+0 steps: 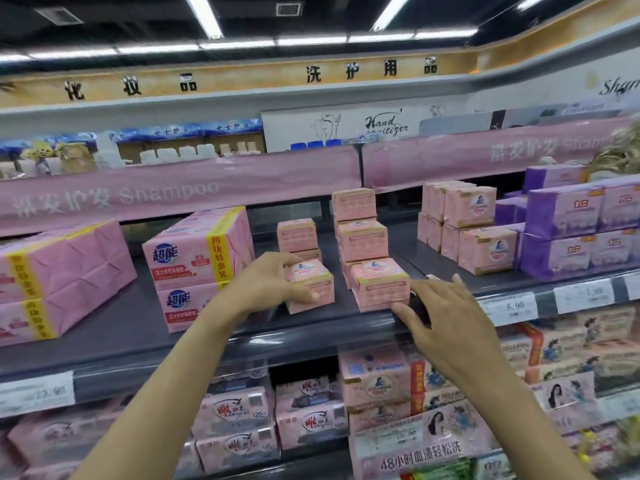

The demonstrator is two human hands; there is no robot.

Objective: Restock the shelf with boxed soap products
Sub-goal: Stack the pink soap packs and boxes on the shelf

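Putting soap on the shelf [138, 327]
Left hand [273, 282] grips a pink box [311, 284]. At its 3 o'clock, right hand [446, 320], fingers spread apart, sits just beside another box [379, 285].

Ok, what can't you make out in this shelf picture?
Head view only:
- Left price tag: digits blurred.
- Back box: mostly hidden by the soap box the left hand grips.
- Top-shelf items: blurred, labels unreadable.
- Shelf edge: partly covered by the right hand.
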